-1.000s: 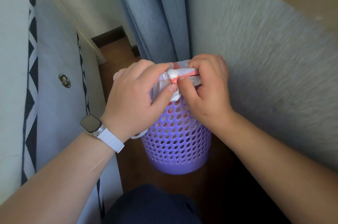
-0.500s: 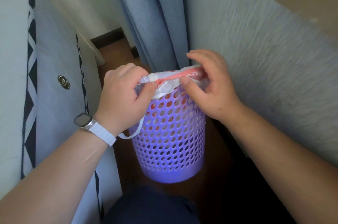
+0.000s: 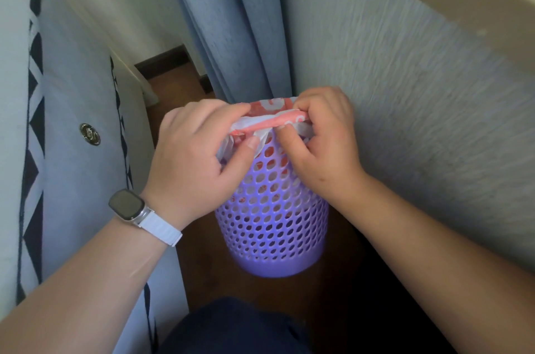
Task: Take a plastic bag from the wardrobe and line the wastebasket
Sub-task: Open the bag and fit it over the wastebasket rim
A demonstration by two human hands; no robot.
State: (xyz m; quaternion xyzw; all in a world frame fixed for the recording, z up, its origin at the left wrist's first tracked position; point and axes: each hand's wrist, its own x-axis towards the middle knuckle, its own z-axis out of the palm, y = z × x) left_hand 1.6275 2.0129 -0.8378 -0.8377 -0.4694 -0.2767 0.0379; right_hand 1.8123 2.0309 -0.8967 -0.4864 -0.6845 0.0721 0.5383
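Observation:
A purple perforated wastebasket (image 3: 275, 223) stands on the wooden floor between a bed and a wall. A white plastic bag with red print (image 3: 272, 119) hangs inside it, and its edge is stretched across the near rim. My left hand (image 3: 199, 157) pinches the bag's edge at the rim's left side, thumb pressed against the basket wall. My right hand (image 3: 321, 139) grips the same edge at the right side. Red print shows through the basket's holes. The basket's mouth is mostly hidden by my hands.
A bed with a grey cover and black-and-white triangle trim (image 3: 58, 151) lies close on the left. Blue curtains (image 3: 231, 20) hang behind the basket. A textured wall (image 3: 405, 93) runs along the right. My dark-clad knee (image 3: 237, 327) is at the bottom.
My hands have spread apart along the rim, stretching the bag's edge wider over the near side. The loose white handle loop under my left hand is no longer visible.

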